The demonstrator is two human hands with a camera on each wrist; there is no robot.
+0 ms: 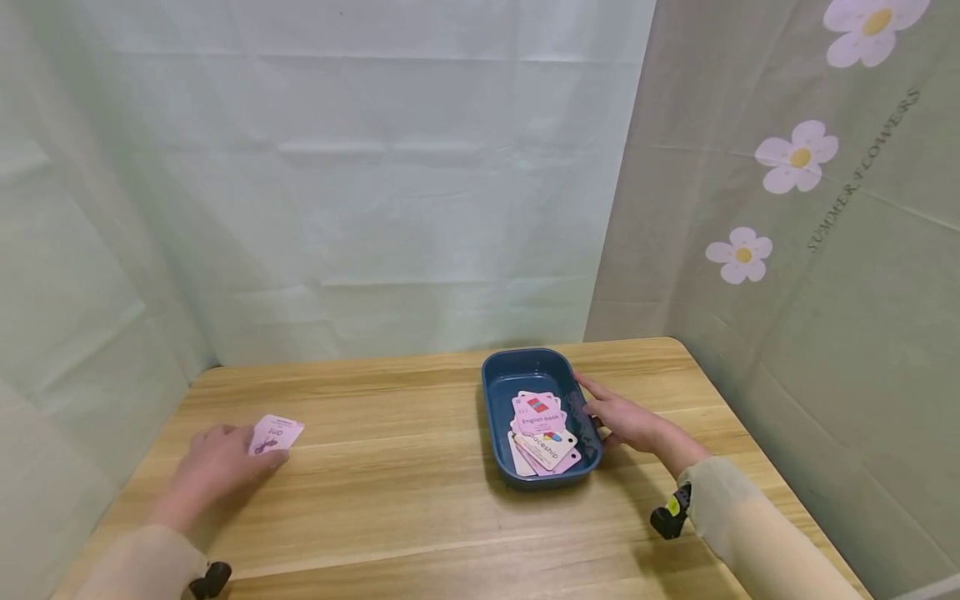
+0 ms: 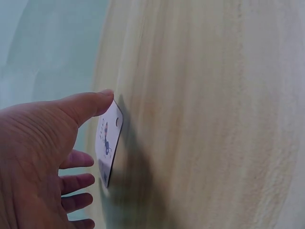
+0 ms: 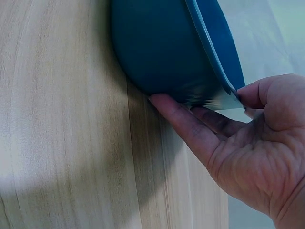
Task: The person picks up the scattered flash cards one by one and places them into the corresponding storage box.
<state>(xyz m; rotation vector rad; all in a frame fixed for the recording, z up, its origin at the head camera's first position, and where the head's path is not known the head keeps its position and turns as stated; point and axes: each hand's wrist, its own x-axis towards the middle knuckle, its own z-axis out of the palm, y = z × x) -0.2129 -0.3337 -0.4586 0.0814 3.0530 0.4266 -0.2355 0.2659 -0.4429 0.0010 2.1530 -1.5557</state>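
Note:
My left hand (image 1: 221,467) is over the left of the table, with a pale pink picture card (image 1: 279,433) reading "ant" between thumb and fingers. In the left wrist view the thumb is at the top corner of the card (image 2: 107,138), the fingertips right by its near edge. My right hand (image 1: 630,423) grips the right side of a dark blue rectangular tray (image 1: 498,417). In the right wrist view its thumb is at the tray's rim (image 3: 209,45), while fingers reach along and under the wall. Overlapping cards (image 1: 543,433) lie inside, one reading "English book".
Under everything is a wood-grain table (image 1: 360,500). A pale curtain (image 1: 390,183) hangs behind its back edge, and a greyish sheet with printed white flowers (image 1: 797,157) on the right. Each wrist wears a small black device (image 1: 670,512).

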